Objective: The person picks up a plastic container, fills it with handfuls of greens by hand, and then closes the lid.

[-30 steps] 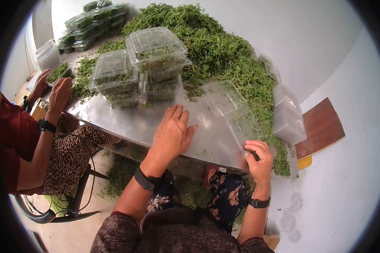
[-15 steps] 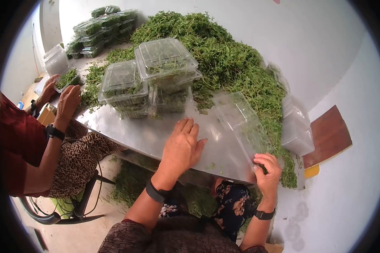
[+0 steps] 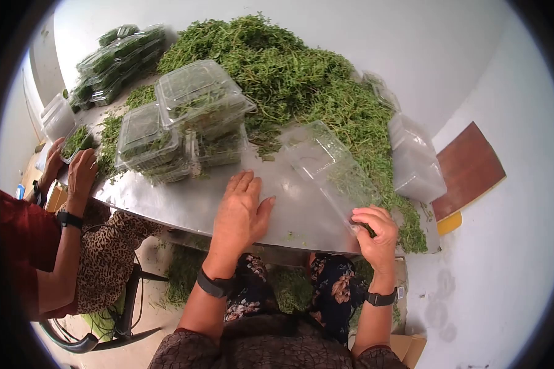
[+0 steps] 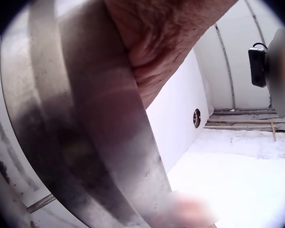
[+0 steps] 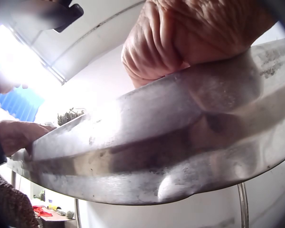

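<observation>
My left hand (image 3: pixel 239 206) rests on the metal table with its fingers extended, pointing toward the filled clear boxes (image 3: pixel 203 92). In the left wrist view, the heel of this hand (image 4: pixel 156 52) lies at the table edge. An opened, see-through plastic clamshell box (image 3: pixel 317 150) lies at right, its nearer half holding some green sprigs. My right hand (image 3: pixel 377 232) is at the near end of that box, fingers and thumb curled round a small bunch of green sprigs (image 3: pixel 368 229). The right wrist view shows only the heel of that hand (image 5: pixel 166 42) on the rim.
A big heap of green herbs (image 3: pixel 258 55) covers the back of the table. Nested empty boxes (image 3: pixel 415 163) stand at the right, before a brown board (image 3: pixel 471 172). At the left another person's hands (image 3: pixel 80 175) hold a box of herbs; filled boxes (image 3: pixel 120 58) are stacked behind.
The head view has shifted, so the whole scene moves in the picture. Against the table, both hands stay in about the same places and poses.
</observation>
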A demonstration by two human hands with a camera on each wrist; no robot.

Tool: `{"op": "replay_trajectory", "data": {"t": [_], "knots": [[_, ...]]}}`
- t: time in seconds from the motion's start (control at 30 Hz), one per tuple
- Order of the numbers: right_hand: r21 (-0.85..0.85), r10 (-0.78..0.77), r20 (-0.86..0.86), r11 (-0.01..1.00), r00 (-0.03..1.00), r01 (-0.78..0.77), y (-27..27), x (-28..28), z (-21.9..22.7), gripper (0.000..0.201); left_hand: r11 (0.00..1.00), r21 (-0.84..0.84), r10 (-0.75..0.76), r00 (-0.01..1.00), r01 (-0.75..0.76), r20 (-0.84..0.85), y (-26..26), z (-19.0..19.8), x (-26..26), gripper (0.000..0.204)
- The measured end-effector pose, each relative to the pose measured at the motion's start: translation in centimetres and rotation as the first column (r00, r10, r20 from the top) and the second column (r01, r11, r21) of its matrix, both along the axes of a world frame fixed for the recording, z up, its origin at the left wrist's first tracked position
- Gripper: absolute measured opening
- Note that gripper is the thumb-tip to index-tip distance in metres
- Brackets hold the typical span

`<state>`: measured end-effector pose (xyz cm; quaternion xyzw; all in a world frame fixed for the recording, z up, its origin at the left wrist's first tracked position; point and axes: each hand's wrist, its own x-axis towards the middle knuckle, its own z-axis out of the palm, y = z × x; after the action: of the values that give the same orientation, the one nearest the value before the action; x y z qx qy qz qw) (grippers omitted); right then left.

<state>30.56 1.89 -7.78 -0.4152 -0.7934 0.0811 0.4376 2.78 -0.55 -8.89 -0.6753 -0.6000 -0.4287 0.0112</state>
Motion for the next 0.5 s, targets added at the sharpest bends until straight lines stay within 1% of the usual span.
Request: {"op": "replay_trajectory", "data": {"t": [0.13,0.2,0.33,0.5], "knots": [[0.001,0.011,-0.012,1.0,1.0,-0.011,0.04,-0.02,-0.05,0.023,1.0,-0.023,0.018,1.0,-0.018,0.003,-0.11,0.29,0.1,0.035],[-0.008,0.034,-0.042,0.999,0.999,-0.035,0.14,0.07,-0.13,0.022,1.0,-0.014,0.014,1.0,-0.014,0.004,0.03,0.21,-0.01,0.034],[-0.031,0.032,-0.057,0.999,0.998,-0.033,0.09,0.02,0.0,0.02,1.0,-0.008,-0.001,1.0,0.002,0.018,0.17,0.17,-0.07,0.031],[0.001,0.034,-0.021,0.999,0.999,-0.034,0.36,0.12,-0.05,0.019,1.0,-0.007,0.022,0.999,-0.022,0.039,0.2,0.21,-0.11,0.03]]}}
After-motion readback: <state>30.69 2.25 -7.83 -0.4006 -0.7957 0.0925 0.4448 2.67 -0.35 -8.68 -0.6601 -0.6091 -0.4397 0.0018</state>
